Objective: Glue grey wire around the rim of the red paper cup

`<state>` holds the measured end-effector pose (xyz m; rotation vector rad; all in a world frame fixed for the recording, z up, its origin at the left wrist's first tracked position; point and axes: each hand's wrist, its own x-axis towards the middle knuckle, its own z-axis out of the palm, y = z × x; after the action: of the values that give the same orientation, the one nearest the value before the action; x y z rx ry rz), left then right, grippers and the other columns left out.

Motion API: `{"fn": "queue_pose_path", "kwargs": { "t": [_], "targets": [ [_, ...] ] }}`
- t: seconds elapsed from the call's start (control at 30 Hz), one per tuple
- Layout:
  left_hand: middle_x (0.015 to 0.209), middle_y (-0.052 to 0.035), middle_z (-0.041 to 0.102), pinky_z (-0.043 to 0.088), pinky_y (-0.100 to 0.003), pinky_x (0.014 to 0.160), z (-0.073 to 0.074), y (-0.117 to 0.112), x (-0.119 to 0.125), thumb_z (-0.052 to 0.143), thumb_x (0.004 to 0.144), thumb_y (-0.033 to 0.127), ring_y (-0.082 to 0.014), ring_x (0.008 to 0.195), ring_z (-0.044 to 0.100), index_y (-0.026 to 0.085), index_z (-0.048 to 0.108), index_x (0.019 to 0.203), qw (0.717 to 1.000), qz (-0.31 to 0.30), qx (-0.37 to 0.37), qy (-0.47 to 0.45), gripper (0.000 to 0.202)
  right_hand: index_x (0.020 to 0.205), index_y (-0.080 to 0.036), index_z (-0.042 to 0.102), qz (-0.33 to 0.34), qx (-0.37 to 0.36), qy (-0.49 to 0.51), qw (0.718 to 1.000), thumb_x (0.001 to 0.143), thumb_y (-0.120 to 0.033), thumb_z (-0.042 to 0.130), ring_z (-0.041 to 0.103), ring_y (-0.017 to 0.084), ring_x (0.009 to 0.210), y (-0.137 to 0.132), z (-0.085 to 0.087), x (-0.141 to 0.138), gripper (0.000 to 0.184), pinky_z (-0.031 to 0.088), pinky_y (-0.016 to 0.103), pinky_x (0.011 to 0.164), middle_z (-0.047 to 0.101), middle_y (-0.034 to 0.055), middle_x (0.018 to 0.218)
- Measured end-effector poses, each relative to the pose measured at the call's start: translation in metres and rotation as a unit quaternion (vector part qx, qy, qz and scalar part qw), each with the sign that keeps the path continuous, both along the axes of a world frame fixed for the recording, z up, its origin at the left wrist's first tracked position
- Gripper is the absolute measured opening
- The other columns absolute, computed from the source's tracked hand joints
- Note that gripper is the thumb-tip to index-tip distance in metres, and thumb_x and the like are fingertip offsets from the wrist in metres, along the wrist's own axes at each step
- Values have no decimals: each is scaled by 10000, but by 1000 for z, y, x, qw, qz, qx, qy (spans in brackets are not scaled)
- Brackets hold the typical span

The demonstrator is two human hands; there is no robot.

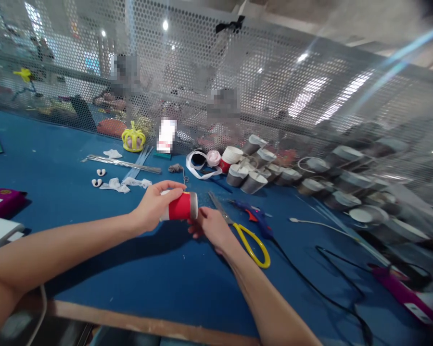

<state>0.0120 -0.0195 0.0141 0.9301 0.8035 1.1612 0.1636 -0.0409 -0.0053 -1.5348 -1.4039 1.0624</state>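
My left hand (157,204) is wrapped round a red and white paper cup (180,206), which lies on its side in the air above the table. The cup's grey-rimmed end faces right. Close against that end is my right hand (209,223), its fingers curled and pressed together; whatever they pinch is hidden. Scissors with yellow handles (254,245) lie just right of my right hand, blades pointing away. Beyond them rests a blue glue gun (254,214) with a red trigger and black cord.
Several grey cups (252,181) crowd the right rear, near a white ribbon loop (191,168). A yellow crown (133,138) and a lit phone (166,135) stand by the perforated metal screen (267,86). Metal strips (124,163) lie at left; a purple power strip (404,293) lies right.
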Motion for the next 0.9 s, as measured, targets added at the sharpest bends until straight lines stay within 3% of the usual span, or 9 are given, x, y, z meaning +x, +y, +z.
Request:
{"fn": "queue_pose_path", "kwargs": {
  "t": [0.13, 0.23, 0.33, 0.9],
  "targets": [
    [600, -17, 591, 420, -193, 406, -3, 13, 0, 600, 714, 188, -81, 430, 515, 108, 592, 779, 998, 26, -59, 22, 104, 666, -196, 507, -71, 96, -69, 990, 753, -456, 489, 570, 155, 578, -2, 8, 6, 275, 460, 277, 517, 588, 38, 640],
    [596, -20, 590, 418, -199, 412, -7, 15, 0, 620, 705, 201, -82, 429, 510, 104, 597, 772, 998, 15, -65, 23, 121, 766, -195, 563, -32, 197, -151, 968, 780, -395, 498, 580, 172, 686, -10, 11, 1, 210, 470, 311, 656, 629, 55, 750],
    [607, -25, 597, 407, -186, 408, -9, 13, 1, 630, 703, 217, -81, 440, 512, 102, 606, 790, 998, 10, -62, 26, 147, 793, -196, 577, 10, 253, -207, 945, 782, -335, 518, 579, 168, 676, -16, 8, -6, 151, 469, 306, 655, 645, 56, 775],
    [681, -18, 633, 432, -189, 479, -18, 6, 2, 582, 726, 246, -96, 525, 557, 126, 603, 853, 993, -5, 70, 92, 176, 683, -211, 522, -8, 238, -207, 949, 726, -263, 534, 579, 155, 593, -17, 6, -8, 69, 465, 287, 605, 620, 19, 657]
  ]
}}
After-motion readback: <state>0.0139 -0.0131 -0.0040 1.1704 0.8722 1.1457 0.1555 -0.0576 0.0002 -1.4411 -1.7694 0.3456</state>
